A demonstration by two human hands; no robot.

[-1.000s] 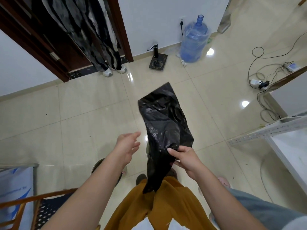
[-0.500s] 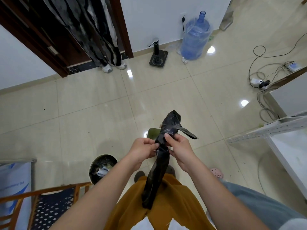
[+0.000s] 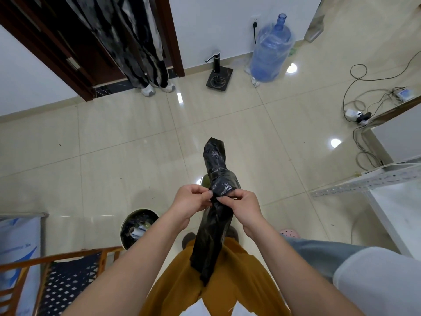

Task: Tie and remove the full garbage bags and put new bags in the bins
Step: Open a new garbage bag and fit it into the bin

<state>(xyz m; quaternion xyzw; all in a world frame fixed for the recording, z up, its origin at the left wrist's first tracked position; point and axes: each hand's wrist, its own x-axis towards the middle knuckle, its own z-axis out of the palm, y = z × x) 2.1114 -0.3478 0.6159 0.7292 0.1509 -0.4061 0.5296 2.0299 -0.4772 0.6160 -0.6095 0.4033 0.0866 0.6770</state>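
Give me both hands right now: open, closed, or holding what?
Left hand: closed, pinching the black garbage bag at its middle.
Right hand: closed, pinching the same bag right beside the left.

Glossy beige tile floor [image 3: 127,156], white wall [image 3: 218,23] — dark wooden doorframe [image 3: 175,42].

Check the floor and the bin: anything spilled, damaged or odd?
No spill shows. The round bin is still full. A tangle of cables sprawls loose across the floor, a possible trip hazard.
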